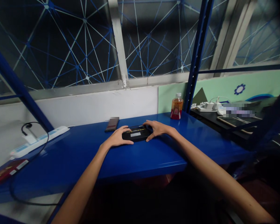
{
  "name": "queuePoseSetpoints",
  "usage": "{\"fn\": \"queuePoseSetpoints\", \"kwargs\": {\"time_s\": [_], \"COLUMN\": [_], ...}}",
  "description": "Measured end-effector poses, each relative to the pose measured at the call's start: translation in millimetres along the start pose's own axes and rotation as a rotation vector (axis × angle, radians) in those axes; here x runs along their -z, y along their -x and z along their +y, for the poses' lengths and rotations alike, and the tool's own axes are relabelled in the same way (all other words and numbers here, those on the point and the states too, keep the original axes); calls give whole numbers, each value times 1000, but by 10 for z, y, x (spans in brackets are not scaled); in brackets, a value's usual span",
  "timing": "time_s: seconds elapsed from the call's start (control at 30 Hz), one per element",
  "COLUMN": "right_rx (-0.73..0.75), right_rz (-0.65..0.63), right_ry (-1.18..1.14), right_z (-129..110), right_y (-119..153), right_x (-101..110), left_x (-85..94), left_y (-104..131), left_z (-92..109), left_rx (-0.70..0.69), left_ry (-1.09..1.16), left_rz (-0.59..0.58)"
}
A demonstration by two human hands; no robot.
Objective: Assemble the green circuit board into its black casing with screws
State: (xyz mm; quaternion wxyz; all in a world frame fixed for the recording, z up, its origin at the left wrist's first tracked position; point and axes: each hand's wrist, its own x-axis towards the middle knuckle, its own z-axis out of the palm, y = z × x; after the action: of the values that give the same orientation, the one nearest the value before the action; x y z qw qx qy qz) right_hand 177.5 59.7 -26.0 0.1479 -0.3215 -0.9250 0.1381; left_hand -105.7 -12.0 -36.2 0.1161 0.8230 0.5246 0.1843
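On the blue table lies a flat black rectangular object (140, 135) with a whitish label and a thin yellowish line along its top; its exact kind cannot be made out. My left hand (118, 137) grips its left end, thumb at the near edge and fingers at the far edge. At the right end, my right hand (156, 128) holds it the same way, fingers curved over the far corner and thumb at the near side. A dark phone (112, 124) rests just behind my left hand, partly blurred out.
A drink bottle (176, 107) with a white cap stands at the back right of the blue table (140, 161). On the left are a white power strip (53, 133) with a black cable and a red box (8, 171). Blue metal posts (196, 56) rise at both sides.
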Motion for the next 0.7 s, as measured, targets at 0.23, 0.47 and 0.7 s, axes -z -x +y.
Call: {"fn": "queuePoseSetpoints", "kwargs": {"time_s": [0.23, 0.47, 0.7], "right_rx": [43, 42, 84], "right_rz": [10, 18, 50], "right_ry": [22, 36, 111], "right_z": [-42, -32, -35], "right_y": [-23, -45, -60], "right_x": [13, -13, -31], "left_x": [90, 91, 81], "left_y": [17, 11, -3], "left_z": [-17, -47, -99], "left_rx": [36, 33, 17], "left_ry": [-43, -24, -34], "left_rz": [10, 14, 26]}}
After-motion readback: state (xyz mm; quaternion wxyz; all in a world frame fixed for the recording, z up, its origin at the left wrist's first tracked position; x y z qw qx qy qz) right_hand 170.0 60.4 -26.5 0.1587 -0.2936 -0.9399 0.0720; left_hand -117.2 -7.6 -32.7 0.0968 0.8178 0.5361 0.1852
